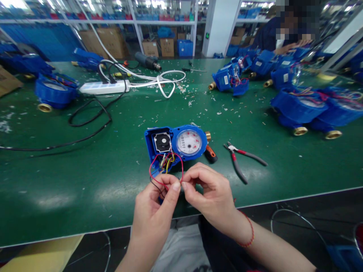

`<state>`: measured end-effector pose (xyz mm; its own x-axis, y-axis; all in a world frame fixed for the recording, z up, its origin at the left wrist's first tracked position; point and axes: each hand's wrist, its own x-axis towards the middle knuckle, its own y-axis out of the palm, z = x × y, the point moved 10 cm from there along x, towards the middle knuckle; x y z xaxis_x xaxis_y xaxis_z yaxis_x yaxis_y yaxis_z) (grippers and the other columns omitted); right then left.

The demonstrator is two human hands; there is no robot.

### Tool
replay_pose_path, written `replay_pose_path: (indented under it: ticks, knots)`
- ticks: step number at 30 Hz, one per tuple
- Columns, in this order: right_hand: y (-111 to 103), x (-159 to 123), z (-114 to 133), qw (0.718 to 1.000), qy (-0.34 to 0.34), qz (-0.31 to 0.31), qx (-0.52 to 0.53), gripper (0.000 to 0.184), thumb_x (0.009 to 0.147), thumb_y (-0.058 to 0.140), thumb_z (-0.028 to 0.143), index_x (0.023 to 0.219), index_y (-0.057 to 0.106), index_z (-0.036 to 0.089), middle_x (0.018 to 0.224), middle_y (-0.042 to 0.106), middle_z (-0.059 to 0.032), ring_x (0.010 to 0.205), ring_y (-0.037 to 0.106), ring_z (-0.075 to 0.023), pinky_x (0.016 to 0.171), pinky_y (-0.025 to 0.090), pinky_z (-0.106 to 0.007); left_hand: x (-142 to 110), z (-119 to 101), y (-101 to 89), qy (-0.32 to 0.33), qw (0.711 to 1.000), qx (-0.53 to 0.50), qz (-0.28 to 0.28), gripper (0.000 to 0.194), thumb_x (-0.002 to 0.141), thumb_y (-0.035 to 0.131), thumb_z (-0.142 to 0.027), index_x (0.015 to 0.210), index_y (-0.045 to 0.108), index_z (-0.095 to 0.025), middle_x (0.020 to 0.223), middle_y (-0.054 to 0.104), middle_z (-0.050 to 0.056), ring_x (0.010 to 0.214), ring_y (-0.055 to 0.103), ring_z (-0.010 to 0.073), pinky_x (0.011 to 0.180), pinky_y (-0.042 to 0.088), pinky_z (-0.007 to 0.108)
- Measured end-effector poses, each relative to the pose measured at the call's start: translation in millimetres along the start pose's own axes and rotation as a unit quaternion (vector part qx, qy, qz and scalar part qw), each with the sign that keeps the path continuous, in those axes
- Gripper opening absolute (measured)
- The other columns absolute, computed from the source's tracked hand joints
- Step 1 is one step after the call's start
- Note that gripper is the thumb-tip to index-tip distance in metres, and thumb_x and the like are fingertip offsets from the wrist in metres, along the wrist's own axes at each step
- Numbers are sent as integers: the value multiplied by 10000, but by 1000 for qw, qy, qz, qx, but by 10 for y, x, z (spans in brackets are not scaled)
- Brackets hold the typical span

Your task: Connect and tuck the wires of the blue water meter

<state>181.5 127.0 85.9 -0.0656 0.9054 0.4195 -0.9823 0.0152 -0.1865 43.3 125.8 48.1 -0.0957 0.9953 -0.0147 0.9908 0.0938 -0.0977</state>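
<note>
An opened blue water meter lies on the green table, its round dial facing up and a brass fitting on its right end. Red, yellow and black wires loop out of its left compartment toward me. My left hand and my right hand meet just in front of the meter. Both pinch the wires between thumb and forefinger, fingertips almost touching. A red string bracelet circles my right wrist.
Red-handled pliers lie right of the meter, an orange-handled tool beside it. A white power strip with cables sits at the back left. Blue meters crowd the right side, another at left. A person works at the far right.
</note>
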Motion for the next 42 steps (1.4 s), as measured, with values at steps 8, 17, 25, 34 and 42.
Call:
replay_pose_path:
  ticks: [8, 17, 25, 34, 42]
  knots:
    - [-11, 39, -20, 999, 20, 8, 35, 105, 829, 603, 97, 768, 639, 174, 726, 605, 3, 653, 555, -93, 591, 451, -210, 5, -8, 16, -3, 1000, -1, 6, 124, 789, 671, -283, 703, 663, -194, 621, 634, -23, 575, 540, 107, 547, 443, 188]
    - [102, 46, -119, 985, 101, 77, 115, 100, 864, 620, 204, 777, 640, 159, 732, 595, 0, 649, 520, -96, 580, 411, -220, 36, -126, -14, 58, 998, 18, 31, 71, 817, 683, -274, 835, 741, -240, 828, 713, -6, 799, 620, 150, 759, 465, 238]
    - [158, 65, -131, 987, 115, 74, 83, 112, 763, 562, 121, 672, 617, 156, 652, 566, 12, 588, 477, -90, 532, 377, -211, 50, 43, -48, 23, 992, -120, -20, 66, 798, 756, -260, 757, 724, -219, 783, 691, -13, 733, 616, 119, 654, 488, 190]
    - [273, 76, -295, 966, 192, 70, 156, 113, 672, 537, 184, 585, 600, 150, 536, 508, 34, 504, 402, -69, 481, 332, -198, 29, 171, -65, 3, 987, -162, -12, 158, 788, 780, -333, 766, 707, -194, 800, 636, 0, 733, 577, 112, 647, 480, 170]
    - [352, 71, -391, 941, 254, 93, 205, 94, 615, 536, 218, 556, 579, 158, 474, 466, 46, 453, 349, -62, 417, 263, -189, 35, 147, -58, 17, 984, -178, -14, 147, 784, 783, -319, 743, 707, -200, 805, 622, -6, 737, 570, 110, 646, 465, 169]
